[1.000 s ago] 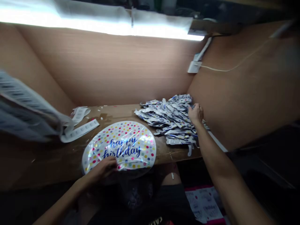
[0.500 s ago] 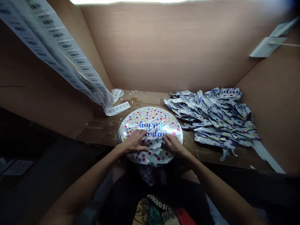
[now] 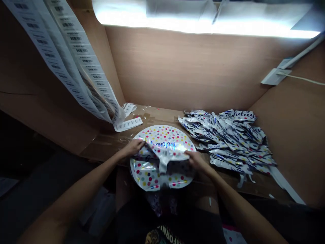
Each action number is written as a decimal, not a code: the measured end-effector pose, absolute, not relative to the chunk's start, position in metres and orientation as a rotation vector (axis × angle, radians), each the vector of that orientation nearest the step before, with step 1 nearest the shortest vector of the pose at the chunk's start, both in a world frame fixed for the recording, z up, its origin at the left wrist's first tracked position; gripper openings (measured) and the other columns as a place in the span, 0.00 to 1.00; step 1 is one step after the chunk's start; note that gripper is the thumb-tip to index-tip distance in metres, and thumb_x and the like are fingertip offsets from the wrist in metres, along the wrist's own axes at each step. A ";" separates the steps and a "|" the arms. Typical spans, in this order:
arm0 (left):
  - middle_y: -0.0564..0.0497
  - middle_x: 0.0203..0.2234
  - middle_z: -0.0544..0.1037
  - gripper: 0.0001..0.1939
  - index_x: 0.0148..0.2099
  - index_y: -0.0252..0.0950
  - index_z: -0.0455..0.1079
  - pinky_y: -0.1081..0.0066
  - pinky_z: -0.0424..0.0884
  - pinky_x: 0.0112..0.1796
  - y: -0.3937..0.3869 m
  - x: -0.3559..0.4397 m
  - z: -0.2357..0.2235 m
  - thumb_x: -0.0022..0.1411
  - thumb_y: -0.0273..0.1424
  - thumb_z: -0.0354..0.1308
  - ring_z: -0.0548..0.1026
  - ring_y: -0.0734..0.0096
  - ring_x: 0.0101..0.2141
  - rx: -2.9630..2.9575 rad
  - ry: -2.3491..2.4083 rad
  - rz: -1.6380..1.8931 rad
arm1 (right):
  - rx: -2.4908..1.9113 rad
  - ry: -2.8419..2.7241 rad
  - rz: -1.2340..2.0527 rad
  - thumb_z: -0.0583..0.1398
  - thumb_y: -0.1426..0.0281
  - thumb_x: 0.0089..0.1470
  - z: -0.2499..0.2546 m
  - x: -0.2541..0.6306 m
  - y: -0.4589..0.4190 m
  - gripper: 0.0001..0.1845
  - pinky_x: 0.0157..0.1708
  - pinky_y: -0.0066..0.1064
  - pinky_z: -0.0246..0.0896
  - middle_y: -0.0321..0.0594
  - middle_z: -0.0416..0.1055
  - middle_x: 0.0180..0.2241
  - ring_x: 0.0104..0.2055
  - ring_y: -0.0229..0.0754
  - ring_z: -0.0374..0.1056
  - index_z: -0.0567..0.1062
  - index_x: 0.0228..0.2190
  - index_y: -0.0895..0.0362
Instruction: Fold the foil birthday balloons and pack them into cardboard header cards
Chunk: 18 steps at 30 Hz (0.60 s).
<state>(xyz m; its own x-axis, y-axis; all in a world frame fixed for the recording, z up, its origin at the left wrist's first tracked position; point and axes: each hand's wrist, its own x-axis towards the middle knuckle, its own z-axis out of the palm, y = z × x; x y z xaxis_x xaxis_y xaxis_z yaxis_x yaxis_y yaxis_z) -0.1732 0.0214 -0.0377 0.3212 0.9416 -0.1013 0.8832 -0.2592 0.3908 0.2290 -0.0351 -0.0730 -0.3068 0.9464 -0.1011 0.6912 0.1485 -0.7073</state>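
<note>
Head view: the left hand (image 3: 131,148) and right hand (image 3: 195,160) each pinch an edge of a creased silver foil flap (image 3: 164,153), folded back across a round white polka-dot foil balloon (image 3: 162,135) on the brown wooden worktop (image 3: 162,118) (a heap of crumpled silver foil balloons (image 3: 225,139) lies just right).

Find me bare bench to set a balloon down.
Bare bench shows left of the dotted balloon, below the label strip, with a narrower band behind the balloon, before the wall. The foil pile crowds the right side.
</note>
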 end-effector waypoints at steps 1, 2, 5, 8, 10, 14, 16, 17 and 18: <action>0.44 0.35 0.83 0.19 0.38 0.37 0.78 0.68 0.71 0.44 0.035 -0.165 -0.034 0.73 0.37 0.49 0.80 0.59 0.39 2.185 1.726 0.216 | -1.676 -1.967 0.992 0.55 0.66 0.58 -0.069 0.229 -0.015 0.11 0.36 0.33 0.65 0.39 0.74 0.26 0.32 0.45 0.70 0.75 0.29 0.57; 0.41 0.36 0.82 0.18 0.39 0.36 0.78 0.65 0.71 0.46 0.047 -0.157 -0.030 0.73 0.39 0.50 0.80 0.56 0.41 2.164 1.822 0.232 | -1.750 -1.903 1.015 0.53 0.63 0.60 -0.065 0.229 0.002 0.15 0.31 0.31 0.62 0.37 0.70 0.22 0.28 0.43 0.66 0.73 0.27 0.57; 0.34 0.48 0.80 0.18 0.51 0.34 0.75 0.58 0.67 0.53 0.058 -0.141 -0.025 0.71 0.41 0.54 0.76 0.46 0.53 2.170 1.994 0.332 | -1.821 -1.869 1.061 0.57 0.56 0.59 -0.059 0.236 0.033 0.20 0.23 0.28 0.53 0.32 0.61 0.16 0.21 0.37 0.57 0.71 0.24 0.57; 0.34 0.59 0.73 0.28 0.64 0.36 0.66 0.54 0.63 0.58 0.042 -0.142 -0.035 0.70 0.47 0.56 0.70 0.44 0.59 2.275 1.975 0.429 | -1.842 -1.877 1.073 0.65 0.58 0.50 -0.066 0.247 0.031 0.16 0.23 0.27 0.50 0.31 0.63 0.17 0.22 0.36 0.58 0.72 0.23 0.58; 0.35 0.60 0.73 0.34 0.68 0.36 0.62 0.55 0.65 0.57 0.032 -0.152 -0.047 0.68 0.49 0.57 0.71 0.44 0.58 2.242 1.955 0.444 | -1.869 -1.851 0.989 0.63 0.60 0.52 -0.074 0.250 0.026 0.15 0.25 0.27 0.51 0.33 0.66 0.20 0.25 0.37 0.60 0.72 0.24 0.58; 0.37 0.49 0.81 0.27 0.58 0.32 0.72 0.65 0.71 0.46 0.039 -0.178 -0.061 0.65 0.45 0.61 0.79 0.51 0.49 1.917 1.985 0.374 | -1.890 -1.793 0.839 0.55 0.59 0.62 -0.078 0.251 0.025 0.17 0.31 0.28 0.57 0.40 0.74 0.30 0.34 0.41 0.67 0.74 0.33 0.60; 0.42 0.42 0.83 0.17 0.47 0.33 0.76 0.69 0.71 0.41 0.048 -0.188 -0.063 0.66 0.41 0.59 0.81 0.56 0.43 1.878 1.983 0.349 | -1.889 -1.821 0.882 0.57 0.57 0.61 -0.073 0.257 0.023 0.19 0.31 0.28 0.60 0.41 0.75 0.31 0.34 0.43 0.69 0.76 0.35 0.61; 0.43 0.40 0.84 0.14 0.44 0.34 0.77 0.69 0.71 0.39 0.050 -0.191 -0.063 0.67 0.40 0.58 0.81 0.58 0.41 1.883 1.992 0.351 | -1.891 -1.849 0.912 0.59 0.57 0.60 -0.070 0.261 0.021 0.19 0.31 0.28 0.62 0.41 0.76 0.30 0.33 0.43 0.70 0.77 0.35 0.62; 0.44 0.39 0.84 0.13 0.42 0.35 0.77 0.69 0.71 0.39 0.050 -0.192 -0.064 0.68 0.39 0.56 0.81 0.59 0.41 1.888 2.010 0.360 | -1.901 -1.881 0.930 0.62 0.58 0.58 -0.067 0.265 0.018 0.18 0.32 0.29 0.63 0.41 0.77 0.30 0.33 0.44 0.72 0.78 0.34 0.62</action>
<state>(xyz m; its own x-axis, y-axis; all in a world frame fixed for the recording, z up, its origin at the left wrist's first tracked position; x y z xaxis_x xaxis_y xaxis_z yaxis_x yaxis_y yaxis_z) -0.1923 0.0504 -0.0636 -0.0435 0.9954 -0.0853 0.9040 0.0756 0.4209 0.2654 0.0177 -0.0672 -0.0723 0.9711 -0.2276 0.7706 -0.0905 -0.6308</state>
